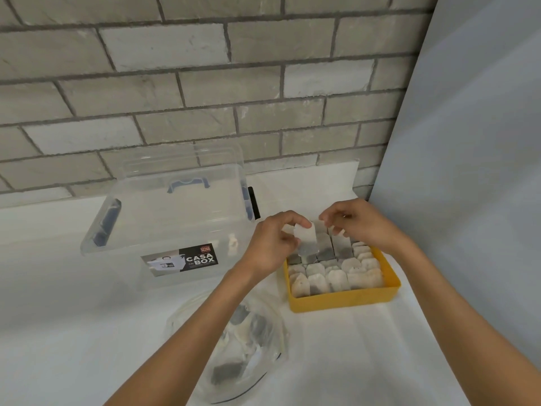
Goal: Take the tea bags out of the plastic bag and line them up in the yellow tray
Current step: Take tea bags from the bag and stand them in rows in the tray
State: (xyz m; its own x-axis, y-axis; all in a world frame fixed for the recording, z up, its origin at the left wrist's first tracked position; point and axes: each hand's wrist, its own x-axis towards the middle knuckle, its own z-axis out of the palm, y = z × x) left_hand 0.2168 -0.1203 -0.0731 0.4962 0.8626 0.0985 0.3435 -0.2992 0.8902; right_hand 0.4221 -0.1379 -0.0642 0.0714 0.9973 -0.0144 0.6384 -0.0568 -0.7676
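Plastic bag (234, 347) nearest; left grip (270, 244) pinches tea bag (306, 240) over tray (345, 300).

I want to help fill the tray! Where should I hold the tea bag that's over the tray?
Pinch the tea bag by its top edge, coming from above, near where the left hand holds it. It hangs upright, dark tea at the bottom, and the bags in the yellow tray stand packed close, so likely only the top is free.
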